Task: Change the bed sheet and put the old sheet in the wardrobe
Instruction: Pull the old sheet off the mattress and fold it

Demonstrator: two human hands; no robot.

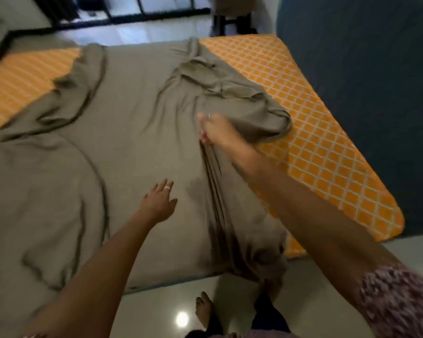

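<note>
Pinching a bunched fold of the grey sheet (137, 118) at frame centre, the right hand (217, 132) has taut pleats running from its grip down toward the near bed edge. Left hand (158, 202) hovers open, lower centre (nearer the slack). Orange mattress (327, 142) lies exposed right and upper left; nothing blocks.

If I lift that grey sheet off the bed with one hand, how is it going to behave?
The grey sheet will probably go limp and drape: it already bunches into tight pleats where the right hand pinches it. It looks thin, so likely light. It should slide easily over the orange mattress, though its spread may drag.
</note>
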